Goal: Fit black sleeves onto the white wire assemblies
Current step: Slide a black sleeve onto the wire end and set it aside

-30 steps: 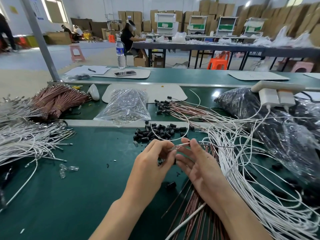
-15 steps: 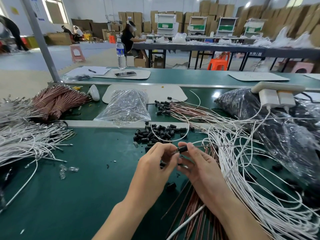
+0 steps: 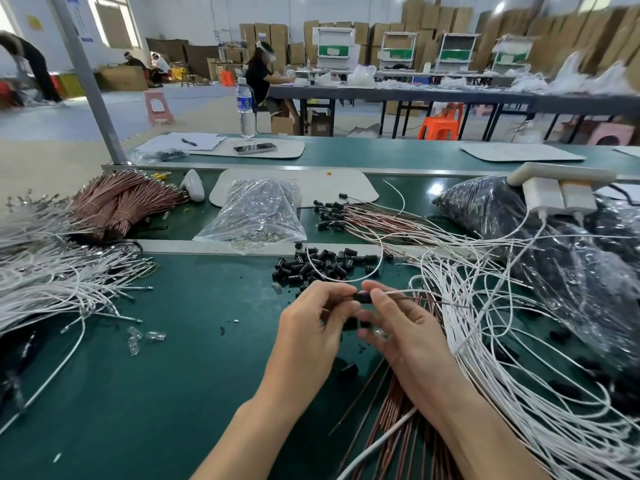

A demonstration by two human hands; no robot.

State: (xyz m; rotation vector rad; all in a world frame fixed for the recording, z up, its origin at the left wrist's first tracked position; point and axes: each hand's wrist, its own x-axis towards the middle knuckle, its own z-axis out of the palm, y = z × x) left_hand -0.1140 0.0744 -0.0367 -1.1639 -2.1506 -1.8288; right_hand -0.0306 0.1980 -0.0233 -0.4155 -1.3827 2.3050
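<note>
My left hand [image 3: 311, 327] and my right hand [image 3: 405, 327] meet over the green bench. Between their fingertips sits a small black sleeve [image 3: 362, 298], pinched by my left hand. My right hand pinches the white wire [image 3: 398, 292] that enters the sleeve from the right, paired with a thin brown wire. A pile of loose black sleeves [image 3: 322, 266] lies just beyond my hands. A big tangle of white wire assemblies [image 3: 512, 358] spreads to the right.
More white wires [image 3: 45, 282] and a copper-coloured bundle [image 3: 121, 202] lie at left. A clear bag of small parts [image 3: 256, 213], finished sleeved wires [image 3: 353, 216], dark plastic bags [image 3: 554, 254] and a power strip [image 3: 561, 188] sit behind. Small glass bulbs [image 3: 142, 339] lie loose.
A second ago the hands held a bare wire end; then a black sleeve appeared at the fingertips. Now the sleeve sits on the wire between both hands, held slightly lower.
</note>
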